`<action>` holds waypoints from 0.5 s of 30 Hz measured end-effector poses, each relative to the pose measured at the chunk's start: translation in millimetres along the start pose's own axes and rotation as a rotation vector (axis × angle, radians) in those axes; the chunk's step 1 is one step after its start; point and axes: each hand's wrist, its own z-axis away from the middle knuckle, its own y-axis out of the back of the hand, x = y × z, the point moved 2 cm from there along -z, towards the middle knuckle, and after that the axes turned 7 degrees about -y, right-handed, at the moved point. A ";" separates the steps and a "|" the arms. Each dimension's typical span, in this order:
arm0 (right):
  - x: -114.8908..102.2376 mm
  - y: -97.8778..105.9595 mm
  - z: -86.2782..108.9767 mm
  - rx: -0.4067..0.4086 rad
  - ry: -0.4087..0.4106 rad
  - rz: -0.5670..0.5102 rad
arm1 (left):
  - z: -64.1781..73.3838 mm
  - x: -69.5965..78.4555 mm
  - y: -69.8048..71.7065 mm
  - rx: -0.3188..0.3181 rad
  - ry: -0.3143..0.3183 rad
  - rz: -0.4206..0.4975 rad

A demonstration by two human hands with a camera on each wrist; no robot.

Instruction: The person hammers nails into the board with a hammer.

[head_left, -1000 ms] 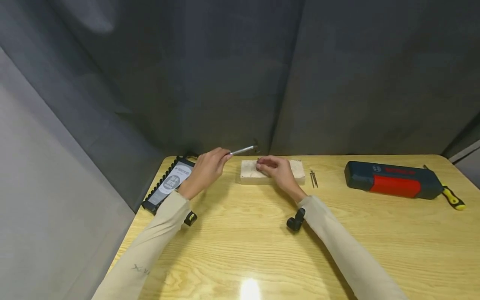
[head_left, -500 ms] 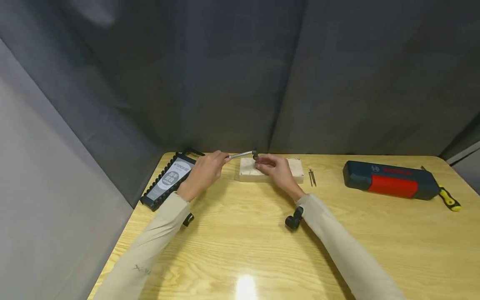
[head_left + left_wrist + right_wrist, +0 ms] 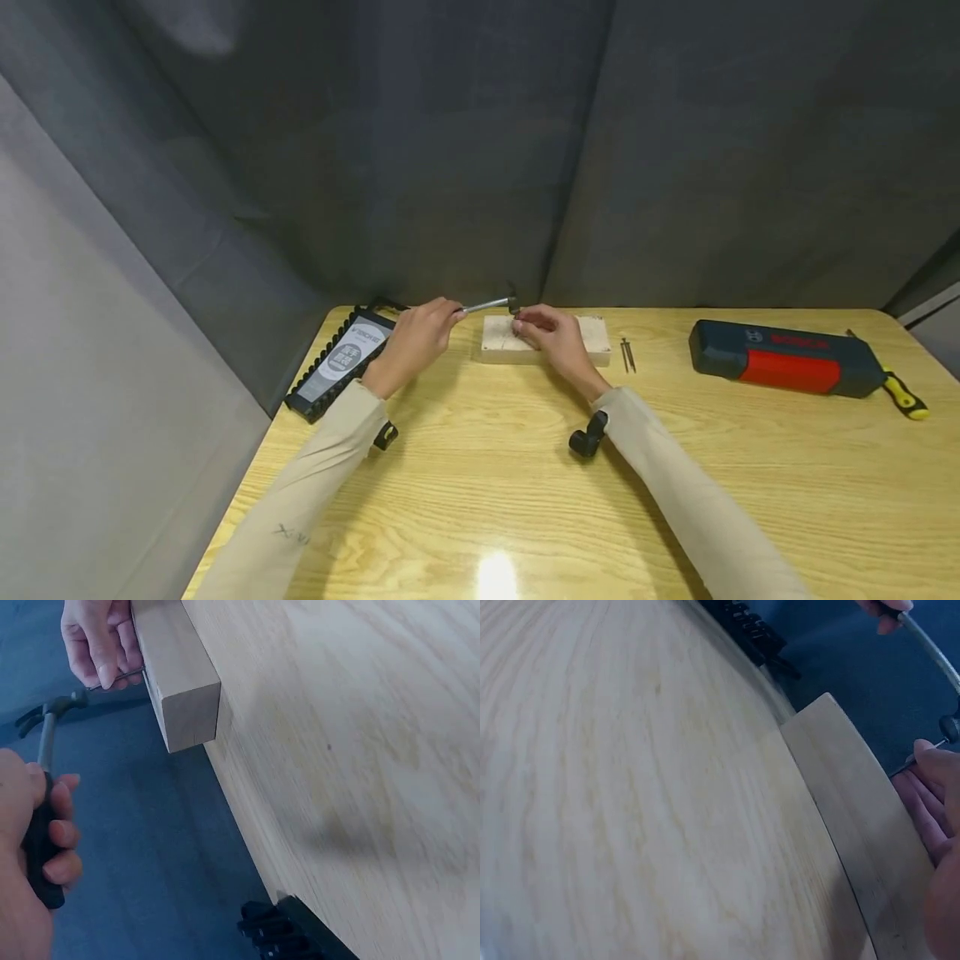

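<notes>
My left hand point(image 3: 416, 337) grips a claw hammer point(image 3: 46, 742) by its black handle, its shaft pointing right toward the other hand. A pale wooden block point(image 3: 596, 337) lies near the table's far edge. Over its top, my right hand point(image 3: 555, 337) pinches a thin nail point(image 3: 120, 677) between thumb and fingers, point against the block. In the right wrist view the hammer's round face is right at the nail's point(image 3: 904, 766) head; whether they touch I cannot tell. Two loose nails point(image 3: 627, 356) lie on the table right of the block.
A black ridged rack with a white label point(image 3: 345, 354) lies at the left edge of the table point(image 3: 480, 483). On the right are a dark blue and red case point(image 3: 787, 360) and a yellow-and-black handle point(image 3: 906, 396). A dark curtain hangs behind.
The hammer head came down toward the nail, then rose slightly. My right hand has stayed on the block, pinching the nail.
</notes>
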 end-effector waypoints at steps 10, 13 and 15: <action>-9.3 -7.6 3.9 -0.042 0.006 -0.039 | 7.0 3.9 -0.2 0.151 0.082 0.153; -4.6 -10.6 0.4 -0.035 0.014 -0.045 | 12.0 2.9 -3.1 0.056 0.072 0.080; -4.3 -11.4 -0.1 -0.031 0.007 -0.044 | 12.2 2.5 -1.1 0.065 0.060 0.061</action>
